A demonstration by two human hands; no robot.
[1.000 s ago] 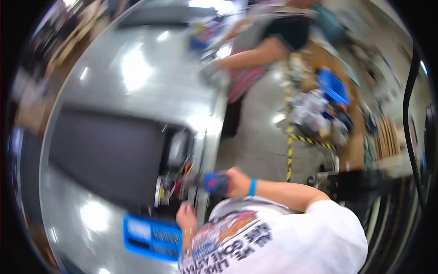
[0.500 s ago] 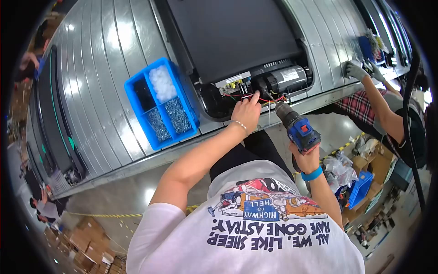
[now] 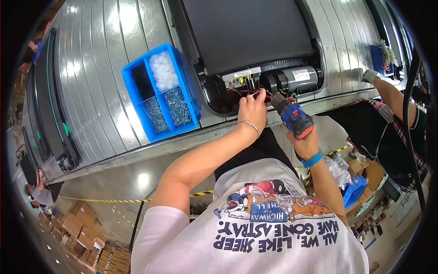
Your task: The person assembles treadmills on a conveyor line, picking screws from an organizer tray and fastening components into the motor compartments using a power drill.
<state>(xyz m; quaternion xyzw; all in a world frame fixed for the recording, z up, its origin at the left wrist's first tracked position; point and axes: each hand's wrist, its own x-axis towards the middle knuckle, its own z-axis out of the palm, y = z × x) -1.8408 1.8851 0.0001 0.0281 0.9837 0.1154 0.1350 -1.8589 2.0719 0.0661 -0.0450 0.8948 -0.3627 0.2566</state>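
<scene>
My right hand (image 3: 305, 142) is wrapped round a blue and black cordless drill (image 3: 294, 118), its nose pointing into the open end of a treadmill-like machine (image 3: 246, 36) with a wide black belt. My left hand (image 3: 253, 111) reaches into the same end bay, fingers bent together among red wires (image 3: 235, 90). What those fingertips pinch is too small to make out. Right beside the drill's tip lies a black cylindrical motor (image 3: 296, 80) with a white label. A circuit board (image 3: 242, 78) with yellow parts sits left of the motor. The drill's tip is partly hidden by my left fingers and the wires.
A blue divided bin (image 3: 149, 132) on the metal roller table (image 3: 102, 91) holds screws, white plastic pieces and black parts. At the right, a co-worker's gloved hand (image 3: 370, 76) rests near another machine. Boxes and a blue crate (image 3: 353, 191) stand on the floor.
The drill and my right hand have moved up and left, closer to my left hand. My left hand remains at the wires. The co-worker has leaned in, and the whole view has shifted slightly.
</scene>
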